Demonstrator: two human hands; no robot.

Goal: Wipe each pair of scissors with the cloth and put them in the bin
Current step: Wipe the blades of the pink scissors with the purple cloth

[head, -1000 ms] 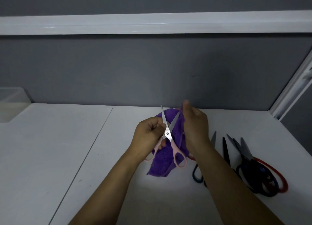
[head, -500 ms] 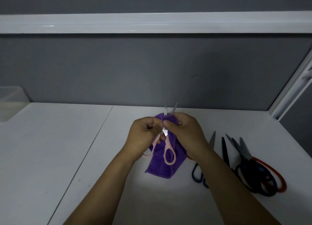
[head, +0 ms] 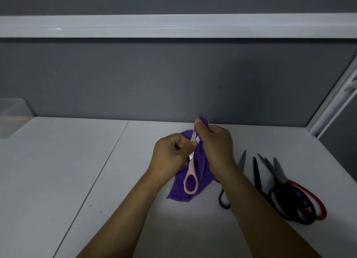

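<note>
1. The left hand (head: 170, 161) is curled tight round the pink scissors (head: 190, 182) near their middle. The right hand (head: 217, 145) pinches a fold of the purple cloth (head: 201, 166) around the upper blade. Both hands are raised above the white table (head: 77, 180), with the cloth hanging down between them.
2. Far left, the clear bin (head: 13, 118) sits at the table's edge, well apart from the hands. That looks like a long reach with bare steel. If the grip is loose on the way over, the scissors could drop short of the bin or land point first.
3. In the middle, 1 pink loop dangles free in front of the cloth, and a strip of blade shows between the hands. I cannot tell how far the blades are parted. The worry is the pinch. If the fingers slide along the edge instead of the flat, the blade could cut through 1 thin layer of cloth to the skin. A jerk could also twist the scissors out of the left hand.
4. To the right, the right forearm hangs over a blue-handled pair (head: 224, 200). Just beyond lies a tangled heap of scissors (head: 289, 199) with black, blue and red loops. If the elbow drops, it could knock these toward the table's near edge. Pulling 1 pair from the heap may drag the others along.
</note>
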